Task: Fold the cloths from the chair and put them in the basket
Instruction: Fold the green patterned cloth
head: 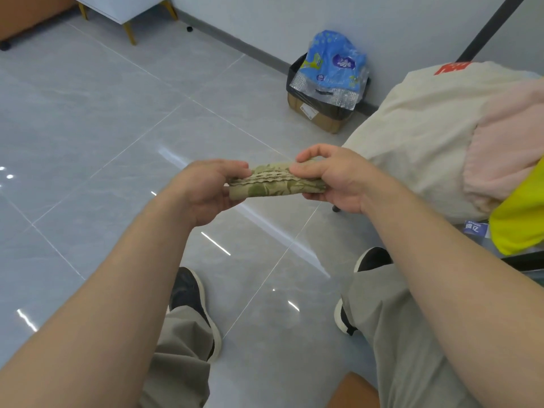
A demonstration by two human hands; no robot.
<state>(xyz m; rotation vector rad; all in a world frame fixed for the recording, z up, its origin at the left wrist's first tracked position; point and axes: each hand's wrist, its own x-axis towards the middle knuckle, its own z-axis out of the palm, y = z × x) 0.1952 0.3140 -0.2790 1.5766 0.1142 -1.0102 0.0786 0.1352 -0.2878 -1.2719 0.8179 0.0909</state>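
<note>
A small green patterned cloth (275, 182), folded into a narrow bundle with scalloped edges showing on top, is held in the air over the floor. My left hand (206, 192) grips its left end with curled fingers. My right hand (332, 178) pinches its right end between thumb and fingers. To the right lies a pile of cloths: a cream one (418, 134), a pink one (512, 148) and a yellow one (518, 219). The chair under them is mostly hidden. No basket is in view.
Glossy grey floor tiles (103, 142) spread ahead and to the left. A cardboard box lined with a black bag (321, 113) holds a blue plastic package (332, 63) by the wall. A white cabinet on gold legs (123, 13) stands far left. My shoes and trouser legs are below.
</note>
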